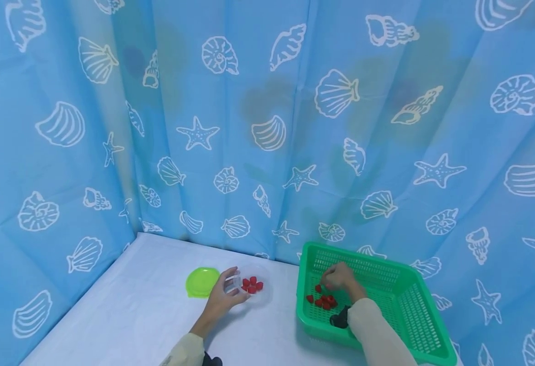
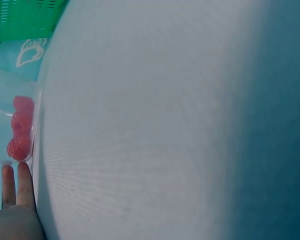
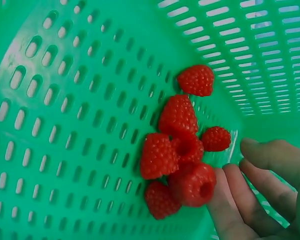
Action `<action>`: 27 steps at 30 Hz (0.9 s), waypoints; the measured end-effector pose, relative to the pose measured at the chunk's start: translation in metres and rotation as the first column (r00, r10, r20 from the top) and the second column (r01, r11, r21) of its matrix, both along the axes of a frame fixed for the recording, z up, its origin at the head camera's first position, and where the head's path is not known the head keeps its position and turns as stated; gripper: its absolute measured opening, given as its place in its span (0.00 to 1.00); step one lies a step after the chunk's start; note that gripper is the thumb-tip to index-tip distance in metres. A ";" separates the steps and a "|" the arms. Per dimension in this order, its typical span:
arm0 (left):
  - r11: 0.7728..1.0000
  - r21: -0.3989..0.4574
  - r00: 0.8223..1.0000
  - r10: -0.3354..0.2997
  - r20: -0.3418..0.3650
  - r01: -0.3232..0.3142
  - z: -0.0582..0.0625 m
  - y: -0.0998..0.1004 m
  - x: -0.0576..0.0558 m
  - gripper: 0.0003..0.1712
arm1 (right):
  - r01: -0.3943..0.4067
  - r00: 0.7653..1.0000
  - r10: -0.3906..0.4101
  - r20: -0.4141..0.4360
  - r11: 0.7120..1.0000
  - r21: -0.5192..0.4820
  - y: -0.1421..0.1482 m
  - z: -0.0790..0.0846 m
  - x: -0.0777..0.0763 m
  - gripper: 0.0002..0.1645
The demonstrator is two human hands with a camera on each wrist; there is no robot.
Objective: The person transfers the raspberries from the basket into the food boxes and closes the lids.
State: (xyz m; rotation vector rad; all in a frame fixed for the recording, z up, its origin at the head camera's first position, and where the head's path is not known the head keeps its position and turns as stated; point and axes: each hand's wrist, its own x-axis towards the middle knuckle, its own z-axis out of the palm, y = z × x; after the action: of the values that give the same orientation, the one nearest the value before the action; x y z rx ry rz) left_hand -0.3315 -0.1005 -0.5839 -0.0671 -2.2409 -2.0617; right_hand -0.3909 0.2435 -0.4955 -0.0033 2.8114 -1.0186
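My left hand (image 1: pixel 221 300) holds a clear plastic tub (image 1: pixel 265 288) at its left side, thumb and fingers about its wall. Several red raspberries (image 2: pixel 21 127) lie inside the tub. My right hand (image 1: pixel 340 280) is down in a green basket (image 1: pixel 305 269). Loose raspberries (image 3: pixel 157 156) are clustered on the basket's floor. In the right wrist view, the fingertips (image 3: pixel 225 187) are right beside the cluster, thumb apart from the fingers, and no berry shows between them. Whether a finger touches the nearest raspberry (image 3: pixel 192 184) I cannot tell.
A lime-green lid (image 1: pixel 202 282) lies on the white tabletop (image 1: pixel 157 295), left of the tub. The basket's slotted walls stand up around the right hand. A blue curtain (image 1: pixel 249 152) with white shell prints hangs behind and to the left of the table.
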 end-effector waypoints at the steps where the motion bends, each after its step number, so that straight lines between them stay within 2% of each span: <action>1: 1.000 0.006 1.000 -0.004 0.001 0.004 0.000 0.000 0.000 0.47 | -0.001 1.000 0.001 0.001 1.000 -0.002 0.000 -0.002 -0.001 0.08; 10: 0.999 0.014 0.999 -0.036 -0.017 0.036 -0.005 -0.003 -0.002 0.47 | 0.005 1.000 -0.004 0.029 0.999 -0.033 -0.005 -0.012 -0.007 0.07; 16: 0.999 0.017 0.999 -0.036 -0.013 0.036 -0.005 -0.003 -0.002 0.46 | 0.012 0.999 -0.011 0.044 1.000 -0.013 -0.007 -0.012 -0.007 0.04; 27: 0.998 0.038 0.999 -0.043 -0.005 0.043 -0.002 -0.002 0.001 0.47 | 0.014 1.000 -0.014 0.015 1.000 -0.011 -0.009 -0.011 -0.003 0.05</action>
State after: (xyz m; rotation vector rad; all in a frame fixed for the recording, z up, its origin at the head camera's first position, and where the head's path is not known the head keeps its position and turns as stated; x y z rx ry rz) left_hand -0.3308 -0.1027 -0.5855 -0.1176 -2.2166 -2.1228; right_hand -0.3937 0.2342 -0.5070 0.0223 2.7959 -1.0326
